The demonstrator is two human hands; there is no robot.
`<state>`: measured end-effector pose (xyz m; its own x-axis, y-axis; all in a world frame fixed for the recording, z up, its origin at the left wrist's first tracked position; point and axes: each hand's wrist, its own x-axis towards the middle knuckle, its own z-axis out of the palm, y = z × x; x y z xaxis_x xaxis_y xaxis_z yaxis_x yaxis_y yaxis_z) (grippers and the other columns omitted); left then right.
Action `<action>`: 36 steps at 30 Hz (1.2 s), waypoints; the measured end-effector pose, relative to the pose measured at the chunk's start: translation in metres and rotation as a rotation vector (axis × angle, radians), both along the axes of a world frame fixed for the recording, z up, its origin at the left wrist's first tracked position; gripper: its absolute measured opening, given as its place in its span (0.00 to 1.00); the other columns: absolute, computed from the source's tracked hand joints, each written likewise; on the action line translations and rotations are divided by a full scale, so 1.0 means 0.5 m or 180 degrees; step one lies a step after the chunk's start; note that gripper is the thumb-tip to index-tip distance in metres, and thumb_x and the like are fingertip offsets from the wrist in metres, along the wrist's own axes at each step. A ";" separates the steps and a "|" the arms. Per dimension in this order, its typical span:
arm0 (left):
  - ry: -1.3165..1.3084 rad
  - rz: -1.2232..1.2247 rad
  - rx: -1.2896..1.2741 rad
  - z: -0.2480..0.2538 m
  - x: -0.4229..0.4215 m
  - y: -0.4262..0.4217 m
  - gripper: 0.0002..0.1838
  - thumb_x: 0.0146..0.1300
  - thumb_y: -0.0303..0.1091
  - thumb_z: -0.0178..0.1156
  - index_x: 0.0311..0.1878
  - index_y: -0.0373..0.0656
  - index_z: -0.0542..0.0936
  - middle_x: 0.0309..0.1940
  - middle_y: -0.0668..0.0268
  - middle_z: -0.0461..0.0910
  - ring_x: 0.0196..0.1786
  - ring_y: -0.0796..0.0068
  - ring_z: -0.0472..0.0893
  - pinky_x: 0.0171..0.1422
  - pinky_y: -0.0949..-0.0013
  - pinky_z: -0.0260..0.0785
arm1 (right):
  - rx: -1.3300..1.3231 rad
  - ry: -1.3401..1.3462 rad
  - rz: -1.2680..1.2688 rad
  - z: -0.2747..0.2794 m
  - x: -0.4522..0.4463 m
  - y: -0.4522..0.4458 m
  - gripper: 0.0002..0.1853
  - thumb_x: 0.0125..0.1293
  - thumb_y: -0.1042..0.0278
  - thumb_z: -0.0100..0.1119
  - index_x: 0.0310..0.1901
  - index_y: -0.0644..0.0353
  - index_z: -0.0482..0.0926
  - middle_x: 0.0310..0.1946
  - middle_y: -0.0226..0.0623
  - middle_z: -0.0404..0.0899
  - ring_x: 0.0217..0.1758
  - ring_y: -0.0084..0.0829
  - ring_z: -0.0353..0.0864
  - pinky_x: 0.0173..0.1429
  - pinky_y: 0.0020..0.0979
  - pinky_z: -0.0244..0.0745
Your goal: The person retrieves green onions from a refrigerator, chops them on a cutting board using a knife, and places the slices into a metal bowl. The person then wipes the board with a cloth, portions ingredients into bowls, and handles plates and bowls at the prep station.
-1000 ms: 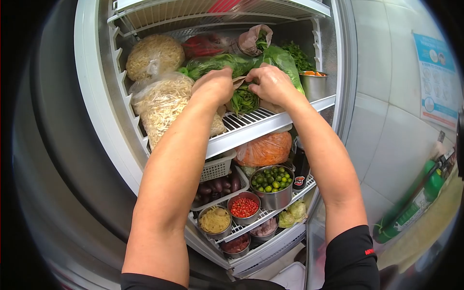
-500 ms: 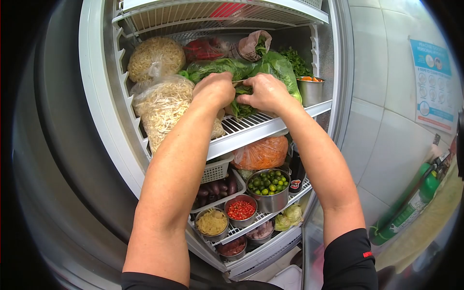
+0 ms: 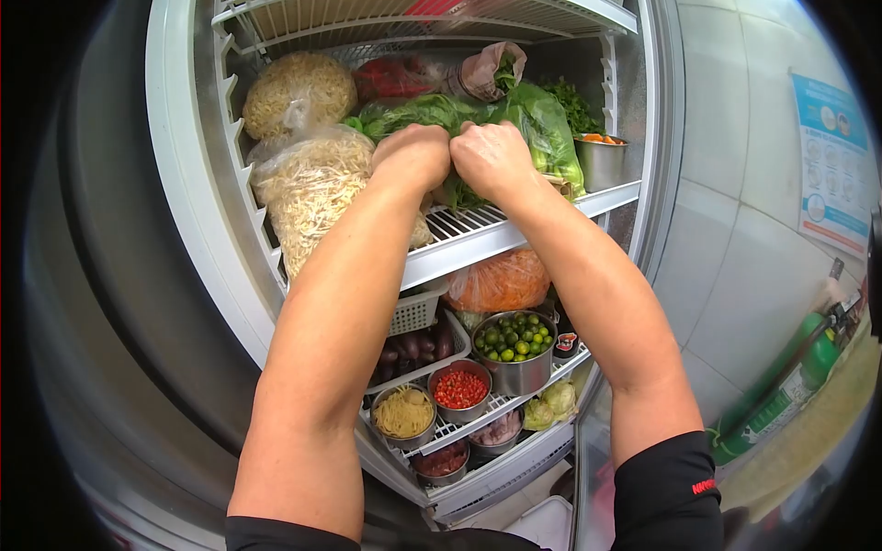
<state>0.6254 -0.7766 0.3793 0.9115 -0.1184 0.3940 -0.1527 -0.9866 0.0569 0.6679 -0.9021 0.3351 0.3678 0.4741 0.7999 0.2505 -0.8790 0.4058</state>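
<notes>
Side by side over the upper fridge shelf (image 3: 469, 248), my left hand (image 3: 412, 156) and my right hand (image 3: 491, 158) meet knuckle to knuckle, both closed. What they grip is hidden behind the fingers. Just beneath them, leafy greens (image 3: 462, 195) show on the rack. Behind lies another bunch of greens (image 3: 418, 112), and a bag of green vegetables (image 3: 548, 138) rests to the right of my right hand. Left of my left hand sits a clear bag of bean sprouts (image 3: 310, 188).
A metal pot with orange pieces (image 3: 602, 163) stands at the shelf's right. Lower shelves hold a carrot-coloured bag (image 3: 499, 280), a pot of green limes (image 3: 516, 367), a bowl of red chillies (image 3: 461, 389) and dark eggplants (image 3: 413, 349). A green cylinder (image 3: 781, 395) is at the right.
My right hand has moved left against my left hand, and its fingers have closed. The brown edge seen between the hands earlier is now hidden.
</notes>
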 end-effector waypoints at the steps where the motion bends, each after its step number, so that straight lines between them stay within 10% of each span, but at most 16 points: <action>1: -0.0047 -0.0003 -0.0015 -0.001 0.004 0.001 0.14 0.66 0.24 0.55 0.49 0.38 0.87 0.46 0.55 0.88 0.51 0.62 0.88 0.54 0.58 0.80 | -0.0057 -0.0021 0.0036 -0.001 0.001 -0.002 0.06 0.57 0.68 0.61 0.27 0.55 0.86 0.34 0.40 0.86 0.37 0.40 0.89 0.43 0.43 0.76; 23: 0.0174 -0.0003 -0.0213 0.008 0.013 0.014 0.18 0.67 0.28 0.56 0.58 0.43 0.84 0.63 0.56 0.80 0.64 0.56 0.81 0.64 0.58 0.76 | -0.0346 -0.0017 0.0096 0.001 -0.141 -0.083 0.06 0.58 0.68 0.60 0.27 0.56 0.84 0.31 0.37 0.80 0.39 0.38 0.85 0.47 0.41 0.73; 31: -0.0117 -0.0425 -0.0636 -0.003 0.017 0.020 0.17 0.66 0.35 0.55 0.51 0.34 0.84 0.46 0.48 0.87 0.49 0.55 0.88 0.55 0.56 0.79 | 0.0471 -0.0394 0.0231 0.006 -0.320 -0.178 0.05 0.61 0.68 0.67 0.31 0.59 0.85 0.29 0.39 0.77 0.32 0.43 0.81 0.39 0.40 0.75; 36: -0.0662 -0.0833 -0.0996 -0.006 0.005 0.023 0.24 0.64 0.44 0.55 0.60 0.44 0.82 0.58 0.50 0.82 0.62 0.54 0.80 0.69 0.56 0.71 | 0.1292 -0.0332 0.0227 -0.009 -0.400 -0.228 0.05 0.63 0.70 0.67 0.37 0.62 0.85 0.31 0.39 0.76 0.31 0.41 0.78 0.39 0.39 0.74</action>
<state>0.6277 -0.7651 0.3764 0.7645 -0.1801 0.6189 -0.4342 -0.8536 0.2880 0.4678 -1.0160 0.3304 0.2527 0.1344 0.9582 0.2923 -0.9546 0.0568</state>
